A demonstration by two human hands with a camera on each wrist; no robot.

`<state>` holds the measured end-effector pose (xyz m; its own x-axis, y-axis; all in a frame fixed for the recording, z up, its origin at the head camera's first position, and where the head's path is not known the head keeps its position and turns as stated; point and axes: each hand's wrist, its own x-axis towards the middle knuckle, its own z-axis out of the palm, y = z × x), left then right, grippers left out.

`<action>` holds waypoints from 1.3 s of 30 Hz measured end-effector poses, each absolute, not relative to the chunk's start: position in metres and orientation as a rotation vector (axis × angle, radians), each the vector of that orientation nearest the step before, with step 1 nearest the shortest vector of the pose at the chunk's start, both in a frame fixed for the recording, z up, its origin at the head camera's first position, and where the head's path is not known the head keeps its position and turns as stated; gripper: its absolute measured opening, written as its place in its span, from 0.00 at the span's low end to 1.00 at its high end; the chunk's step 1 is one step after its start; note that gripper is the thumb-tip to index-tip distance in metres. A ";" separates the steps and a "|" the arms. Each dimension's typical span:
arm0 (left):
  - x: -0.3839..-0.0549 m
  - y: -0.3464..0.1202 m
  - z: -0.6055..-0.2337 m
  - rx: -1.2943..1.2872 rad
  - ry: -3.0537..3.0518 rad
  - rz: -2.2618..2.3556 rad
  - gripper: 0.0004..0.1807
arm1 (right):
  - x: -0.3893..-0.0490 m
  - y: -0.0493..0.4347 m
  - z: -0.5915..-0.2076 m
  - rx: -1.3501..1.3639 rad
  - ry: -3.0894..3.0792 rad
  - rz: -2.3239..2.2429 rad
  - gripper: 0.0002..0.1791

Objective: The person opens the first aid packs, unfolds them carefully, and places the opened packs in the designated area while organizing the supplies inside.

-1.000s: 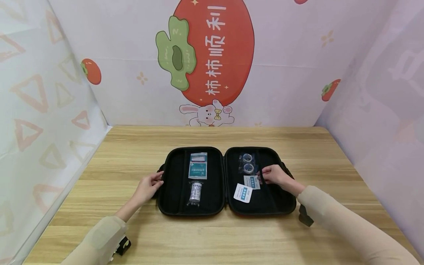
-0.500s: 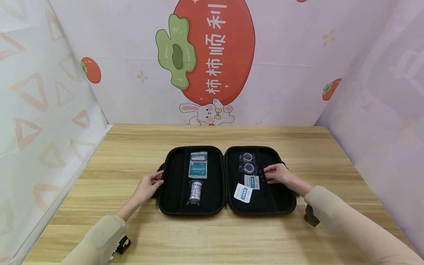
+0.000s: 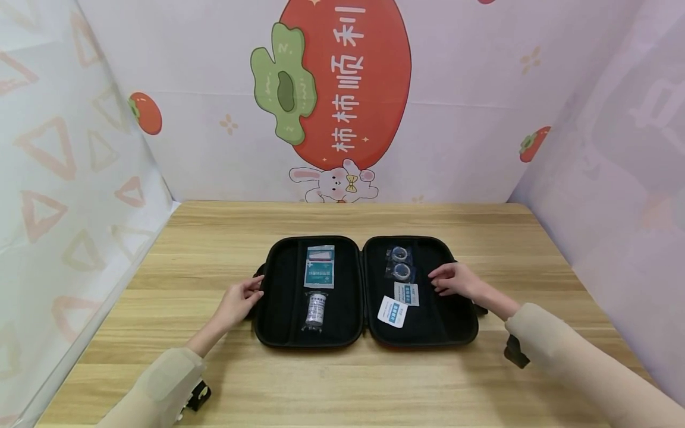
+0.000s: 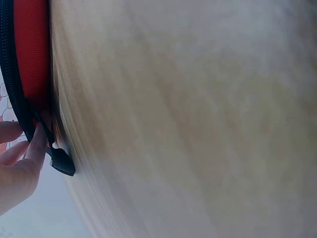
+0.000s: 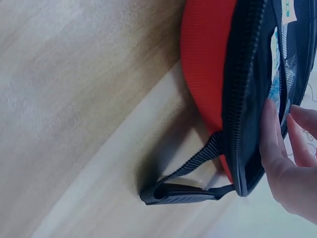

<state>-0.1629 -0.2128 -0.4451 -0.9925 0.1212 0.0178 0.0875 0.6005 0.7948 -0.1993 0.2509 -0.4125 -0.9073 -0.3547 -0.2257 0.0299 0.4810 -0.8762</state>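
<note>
A zip case with a black lining (image 3: 342,333) lies open flat; its red outside (image 4: 32,54) shows in the left wrist view. My left hand (image 3: 242,302) grips the rim at the left end, close to a zipper pull (image 4: 62,162). My right hand (image 3: 453,280) is over the right half, beside the elastic strap (image 3: 428,267), fingers slightly bent and holding nothing. Under that strap sit two bagged tape rolls (image 3: 400,263) and a small white packet (image 3: 407,293), with another white packet (image 3: 392,312) below. The left half holds a green-and-white packet (image 3: 319,267) and a wrapped bandage roll (image 3: 316,310).
The case lies mid-table on a wood-grain table (image 3: 342,386). A black carry handle (image 5: 181,192) sticks out from its right end. A printed backdrop (image 3: 455,148) rises behind the table, with printed sheets at both sides.
My right hand has let go of the elastic strap, which now lies flatter over the packets, and has drawn back to the right. My left hand stays at the rim.
</note>
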 end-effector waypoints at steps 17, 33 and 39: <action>-0.164 -0.213 -0.447 0.150 2.767 1.363 0.21 | -0.192 0.237 -0.400 -0.564 2.629 -1.142 0.11; -0.163 -0.213 -0.445 0.163 2.781 1.354 0.21 | -0.188 0.215 -0.409 -0.703 2.563 -1.057 0.13; -0.162 -0.213 -0.445 0.181 2.772 1.363 0.21 | -0.185 0.204 -0.413 -0.769 2.559 -0.959 0.15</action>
<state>-0.1625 -0.2130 -0.4448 -0.9921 0.1255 0.0087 0.0835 0.6051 0.7918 -0.1852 0.2040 -0.4133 -0.8111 -0.5780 -0.0897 -0.3767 0.6336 -0.6758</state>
